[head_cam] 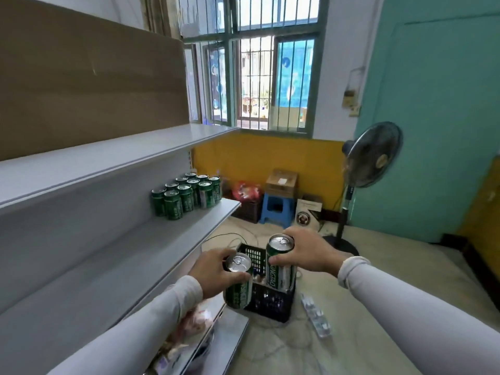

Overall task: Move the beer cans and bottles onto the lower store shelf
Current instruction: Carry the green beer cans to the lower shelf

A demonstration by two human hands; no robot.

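The left hand [216, 272] has its fingers wrapped around the top of a green beer can [238, 281], and the right hand [311, 253] grips a second green beer can [280, 262] the same way; both cans are upright, held above a black plastic crate [270, 299] on the floor. Beside the hands runs a grey shelf [151, 244], and at its far end a cluster of green cans [186, 194] stands in rows. A standing fan [370, 158] is by the teal wall
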